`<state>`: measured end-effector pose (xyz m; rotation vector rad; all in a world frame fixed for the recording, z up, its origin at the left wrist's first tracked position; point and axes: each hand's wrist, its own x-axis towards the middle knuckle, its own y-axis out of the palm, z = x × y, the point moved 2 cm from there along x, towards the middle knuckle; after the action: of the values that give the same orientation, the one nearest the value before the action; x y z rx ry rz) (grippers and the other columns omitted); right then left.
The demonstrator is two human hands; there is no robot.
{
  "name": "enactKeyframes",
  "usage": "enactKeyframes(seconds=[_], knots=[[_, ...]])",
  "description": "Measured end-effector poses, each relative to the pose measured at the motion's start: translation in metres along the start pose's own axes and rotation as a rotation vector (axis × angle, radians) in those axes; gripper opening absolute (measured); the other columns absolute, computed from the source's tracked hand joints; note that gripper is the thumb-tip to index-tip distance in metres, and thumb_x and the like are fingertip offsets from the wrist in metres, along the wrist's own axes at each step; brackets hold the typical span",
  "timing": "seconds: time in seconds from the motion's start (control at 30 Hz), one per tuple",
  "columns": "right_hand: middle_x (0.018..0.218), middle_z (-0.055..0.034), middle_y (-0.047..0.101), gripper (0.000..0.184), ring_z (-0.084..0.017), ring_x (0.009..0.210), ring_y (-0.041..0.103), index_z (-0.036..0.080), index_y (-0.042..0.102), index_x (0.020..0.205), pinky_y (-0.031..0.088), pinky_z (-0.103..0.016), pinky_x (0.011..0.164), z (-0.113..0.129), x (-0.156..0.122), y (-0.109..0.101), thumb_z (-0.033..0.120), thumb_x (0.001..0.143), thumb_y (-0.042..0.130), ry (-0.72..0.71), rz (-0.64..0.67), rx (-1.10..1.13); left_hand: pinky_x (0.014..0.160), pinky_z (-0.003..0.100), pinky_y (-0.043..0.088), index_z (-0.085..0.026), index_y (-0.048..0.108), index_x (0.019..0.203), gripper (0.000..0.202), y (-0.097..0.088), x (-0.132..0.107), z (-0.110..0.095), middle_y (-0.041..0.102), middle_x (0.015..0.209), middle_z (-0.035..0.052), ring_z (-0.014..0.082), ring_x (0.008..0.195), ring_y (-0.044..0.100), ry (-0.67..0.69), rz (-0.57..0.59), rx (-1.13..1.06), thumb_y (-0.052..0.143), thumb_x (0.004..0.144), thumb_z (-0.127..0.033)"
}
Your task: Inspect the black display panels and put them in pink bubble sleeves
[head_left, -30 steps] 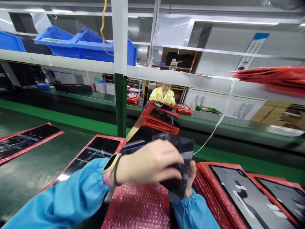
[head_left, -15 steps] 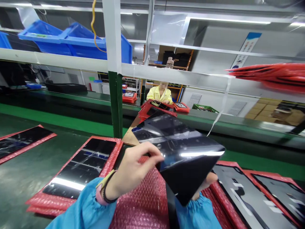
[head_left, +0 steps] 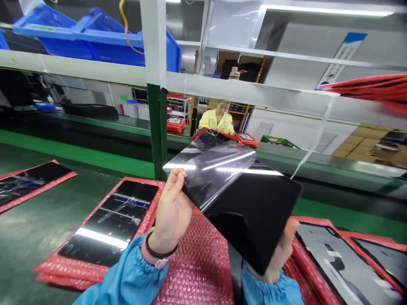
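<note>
A glossy black flat panel [head_left: 238, 203], possibly a display screen, is held up and tilted in front of me, with bright reflections on its upper half. My left hand [head_left: 171, 207] grips its left edge, with the fingers pointing up. My right hand [head_left: 280, 250] supports its lower right edge, partly hidden behind it. Pink bubble wrap [head_left: 193, 262] lies directly beneath the panel. Below my left hand, a black panel [head_left: 108, 224] rests on a red padded sleeve. Further black panels in red sleeves [head_left: 343, 262] lie under my right hand.
Another red-sleeved panel [head_left: 32, 182] lies on the green bench at left. A white-and-green post [head_left: 155, 97] rises beyond the panel. Blue bins [head_left: 95, 46] sit on a shelf above. A co-worker in yellow [head_left: 218, 123] sits across the line. Red sleeves [head_left: 372, 91] hang at upper right.
The panel has swung up to a steeper tilt. My left hand has moved from over its face to its left edge, and the stack behind the panel is now hidden.
</note>
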<state>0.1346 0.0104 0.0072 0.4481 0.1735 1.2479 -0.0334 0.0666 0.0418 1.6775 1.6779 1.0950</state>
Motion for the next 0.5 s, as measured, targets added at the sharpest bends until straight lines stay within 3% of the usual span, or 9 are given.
enactKeyframes(seconds=[0.1,0.17,0.23,0.33,0.5], knots=[[0.121,-0.0075,0.066,0.064,-0.031,0.117,0.058,0.033,0.052,0.133,0.045,-0.053,0.098,-0.002,0.0,0.018,0.072,0.084,0.038,0.06,0.008,0.135,0.079,0.02,0.05,-0.023,0.062,0.089,0.005,-0.002,-0.001,-0.01,0.061,0.088,-0.0033,0.0094,0.083,0.06,0.209,-0.022,0.004,0.064,0.085,-0.026],[0.135,-0.0033,0.058,0.057,-0.03,0.124,0.054,0.037,0.046,0.138,0.043,-0.052,0.102,0.001,-0.004,0.029,0.058,0.085,0.053,0.028,0.067,0.171,0.077,0.023,0.051,-0.024,0.06,0.087,0.004,-0.001,-0.004,-0.015,0.059,0.084,-0.0028,0.0111,0.08,0.06,0.335,0.009,0.024,0.061,0.088,-0.028],[0.146,-0.0024,0.047,0.069,-0.028,0.128,0.05,0.037,0.036,0.144,0.043,-0.05,0.104,0.004,-0.01,0.038,0.039,0.082,0.066,-0.044,0.137,0.138,0.076,0.026,0.051,-0.025,0.059,0.086,0.006,0.0,-0.009,-0.018,0.057,0.082,-0.0022,0.0127,0.079,0.059,0.421,0.018,0.04,0.058,0.089,-0.029],[0.145,-0.0056,0.048,0.087,-0.028,0.125,0.053,0.035,0.024,0.148,0.047,-0.046,0.101,0.005,-0.018,0.042,0.028,0.076,0.074,-0.098,0.151,-0.007,0.08,0.029,0.049,-0.026,0.058,0.085,0.008,-0.002,-0.016,-0.015,0.054,0.084,-0.0014,0.0147,0.083,0.058,0.466,-0.036,0.096,0.058,0.089,-0.033],[0.146,-0.0045,0.046,0.091,-0.026,0.126,0.052,0.035,0.021,0.149,0.051,-0.04,0.097,0.005,-0.022,0.038,0.032,0.076,0.075,-0.114,0.045,-0.209,0.083,0.03,0.047,-0.025,0.059,0.083,0.014,-0.007,-0.025,-0.011,0.052,0.085,-0.0002,0.016,0.086,0.056,0.495,-0.131,0.176,0.06,0.087,-0.038]])
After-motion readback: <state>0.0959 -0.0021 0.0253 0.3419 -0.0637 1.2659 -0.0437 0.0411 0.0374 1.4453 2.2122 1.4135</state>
